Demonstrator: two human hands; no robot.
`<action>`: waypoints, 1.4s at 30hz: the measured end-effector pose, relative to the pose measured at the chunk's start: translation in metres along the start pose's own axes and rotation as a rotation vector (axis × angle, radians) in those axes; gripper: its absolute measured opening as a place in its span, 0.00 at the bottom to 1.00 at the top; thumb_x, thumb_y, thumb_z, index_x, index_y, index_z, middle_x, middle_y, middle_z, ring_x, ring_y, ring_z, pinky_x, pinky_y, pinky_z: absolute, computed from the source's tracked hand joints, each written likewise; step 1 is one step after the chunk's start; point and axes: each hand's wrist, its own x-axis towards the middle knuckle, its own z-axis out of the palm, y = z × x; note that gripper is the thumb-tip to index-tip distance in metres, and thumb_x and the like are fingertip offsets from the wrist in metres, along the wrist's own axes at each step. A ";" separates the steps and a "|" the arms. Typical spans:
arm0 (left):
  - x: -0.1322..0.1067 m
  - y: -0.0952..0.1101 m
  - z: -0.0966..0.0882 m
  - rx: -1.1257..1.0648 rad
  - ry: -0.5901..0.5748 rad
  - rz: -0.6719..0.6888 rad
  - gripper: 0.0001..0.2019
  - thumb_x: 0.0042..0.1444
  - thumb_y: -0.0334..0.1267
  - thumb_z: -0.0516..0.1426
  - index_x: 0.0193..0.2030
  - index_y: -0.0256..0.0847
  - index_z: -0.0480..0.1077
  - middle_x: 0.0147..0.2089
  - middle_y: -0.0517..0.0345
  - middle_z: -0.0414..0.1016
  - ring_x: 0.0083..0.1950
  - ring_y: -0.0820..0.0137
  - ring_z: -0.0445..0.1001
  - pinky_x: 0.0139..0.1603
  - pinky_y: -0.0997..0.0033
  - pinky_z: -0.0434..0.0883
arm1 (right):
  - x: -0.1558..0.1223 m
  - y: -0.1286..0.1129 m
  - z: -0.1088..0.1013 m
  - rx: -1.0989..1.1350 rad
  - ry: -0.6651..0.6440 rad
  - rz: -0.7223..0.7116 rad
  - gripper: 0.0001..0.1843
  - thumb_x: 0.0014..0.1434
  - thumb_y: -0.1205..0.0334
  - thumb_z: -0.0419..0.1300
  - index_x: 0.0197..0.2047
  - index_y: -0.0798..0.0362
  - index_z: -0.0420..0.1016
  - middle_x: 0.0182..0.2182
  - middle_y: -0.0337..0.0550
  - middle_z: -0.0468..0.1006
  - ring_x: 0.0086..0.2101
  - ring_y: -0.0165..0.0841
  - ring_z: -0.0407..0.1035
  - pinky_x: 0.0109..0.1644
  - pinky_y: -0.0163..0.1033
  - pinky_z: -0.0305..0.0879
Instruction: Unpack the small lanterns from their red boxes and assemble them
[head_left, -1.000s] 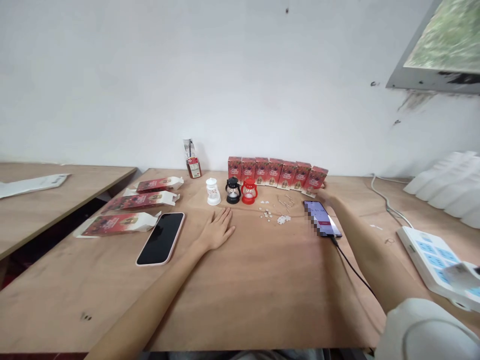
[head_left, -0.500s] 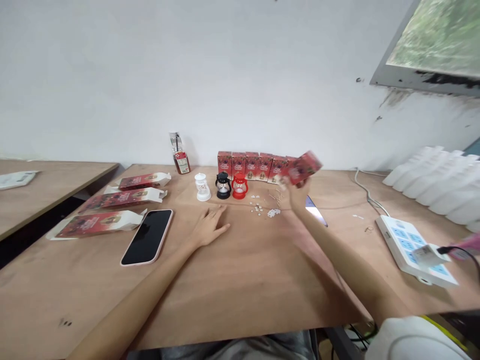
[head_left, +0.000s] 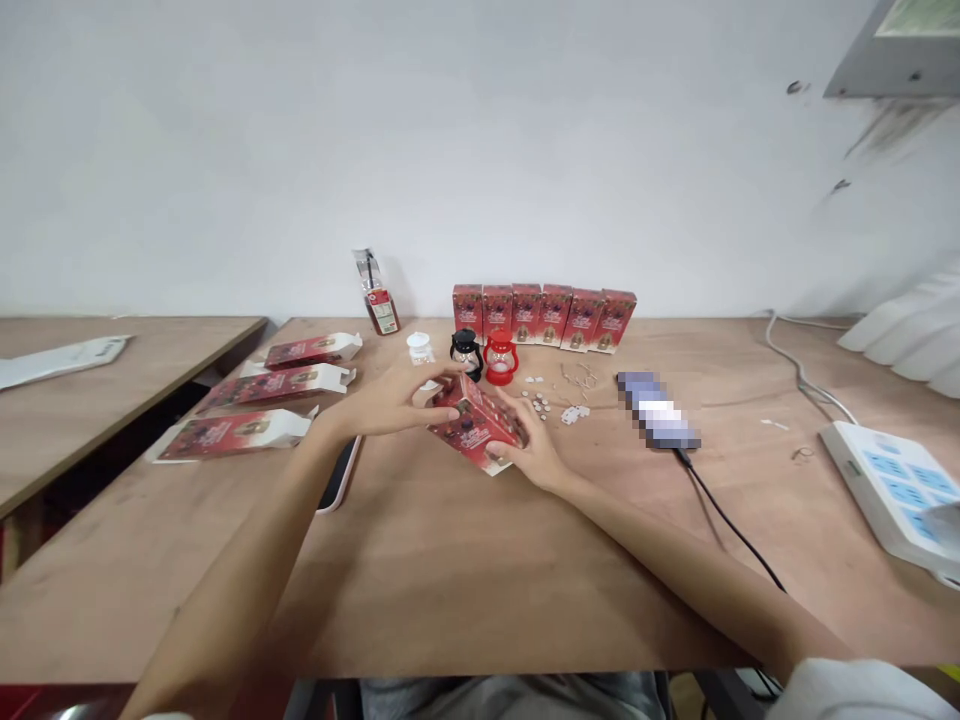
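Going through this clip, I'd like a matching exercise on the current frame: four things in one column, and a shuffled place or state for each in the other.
Things
1. Black lantern
2. Tilted red box
3. Pink-edged phone
4. White power strip

Places and states
A. Partly hidden by the left forearm
B. At the right edge of the view
C. Touched by both the left hand and the right hand
D. Between the white lantern and the red lantern

Right pairs: 1-D, 2-C, 3-A, 4-B
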 end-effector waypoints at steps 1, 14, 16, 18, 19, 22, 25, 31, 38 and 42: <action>0.005 0.001 0.000 -0.029 -0.060 -0.013 0.27 0.53 0.52 0.56 0.59 0.45 0.64 0.52 0.54 0.73 0.51 0.62 0.72 0.50 0.65 0.70 | 0.000 0.002 -0.001 0.059 0.045 0.025 0.38 0.44 0.51 0.69 0.58 0.41 0.63 0.46 0.42 0.67 0.48 0.39 0.65 0.55 0.48 0.61; 0.009 -0.043 0.052 -0.520 0.071 -0.338 0.27 0.53 0.56 0.54 0.55 0.42 0.68 0.44 0.52 0.77 0.39 0.65 0.76 0.35 0.70 0.72 | -0.007 0.002 -0.005 0.524 0.115 0.392 0.38 0.39 0.55 0.71 0.53 0.42 0.63 0.43 0.39 0.73 0.38 0.37 0.72 0.43 0.48 0.72; -0.003 -0.045 0.070 -0.601 0.176 -0.391 0.28 0.54 0.56 0.52 0.56 0.40 0.67 0.50 0.50 0.75 0.45 0.63 0.75 0.41 0.67 0.73 | -0.010 0.003 -0.004 0.508 0.158 0.385 0.31 0.40 0.56 0.70 0.48 0.44 0.65 0.42 0.38 0.74 0.40 0.37 0.72 0.44 0.46 0.71; -0.012 -0.046 0.087 -0.618 0.277 -0.401 0.28 0.55 0.55 0.51 0.57 0.39 0.66 0.54 0.49 0.73 0.51 0.60 0.72 0.48 0.63 0.71 | -0.011 0.004 -0.003 0.502 0.220 0.356 0.25 0.41 0.56 0.70 0.42 0.45 0.67 0.40 0.37 0.74 0.41 0.37 0.71 0.45 0.45 0.71; -0.015 -0.047 0.093 -0.605 0.334 -0.408 0.28 0.56 0.55 0.49 0.56 0.38 0.66 0.54 0.49 0.72 0.54 0.59 0.71 0.50 0.61 0.70 | -0.011 0.004 -0.003 0.510 0.256 0.348 0.23 0.41 0.56 0.70 0.40 0.46 0.67 0.40 0.37 0.74 0.41 0.37 0.71 0.45 0.44 0.70; -0.018 -0.051 0.103 -0.501 0.547 -0.518 0.26 0.60 0.52 0.44 0.53 0.34 0.69 0.53 0.45 0.72 0.58 0.56 0.66 0.54 0.57 0.67 | -0.009 0.002 -0.004 0.591 0.360 0.372 0.19 0.44 0.53 0.67 0.38 0.46 0.68 0.36 0.36 0.76 0.40 0.38 0.72 0.43 0.45 0.70; -0.017 -0.056 0.105 -0.432 0.642 -0.560 0.24 0.61 0.48 0.44 0.54 0.34 0.67 0.53 0.45 0.72 0.57 0.57 0.67 0.53 0.58 0.67 | -0.006 -0.002 -0.006 0.674 0.393 0.402 0.17 0.47 0.49 0.64 0.38 0.47 0.69 0.35 0.37 0.78 0.40 0.40 0.73 0.43 0.46 0.70; -0.021 -0.047 0.110 0.123 0.761 -0.173 0.17 0.60 0.34 0.47 0.55 0.39 0.63 0.54 0.47 0.69 0.56 0.62 0.67 0.55 0.58 0.65 | -0.004 0.001 -0.008 0.688 0.362 0.392 0.18 0.50 0.45 0.61 0.39 0.48 0.72 0.38 0.38 0.79 0.43 0.41 0.73 0.43 0.45 0.70; -0.029 -0.014 0.108 0.366 0.660 0.133 0.11 0.55 0.28 0.48 0.38 0.41 0.71 0.40 0.54 0.77 0.47 0.65 0.73 0.54 0.57 0.62 | -0.004 0.008 -0.007 0.670 0.464 0.389 0.20 0.49 0.42 0.60 0.39 0.47 0.70 0.39 0.38 0.78 0.42 0.39 0.72 0.44 0.45 0.69; -0.029 -0.011 0.109 0.134 0.539 0.018 0.12 0.59 0.36 0.48 0.39 0.41 0.73 0.31 0.56 0.76 0.36 0.68 0.73 0.44 0.64 0.66 | -0.005 0.006 -0.005 0.591 0.454 0.316 0.20 0.50 0.42 0.59 0.41 0.44 0.68 0.41 0.36 0.76 0.44 0.38 0.71 0.46 0.45 0.68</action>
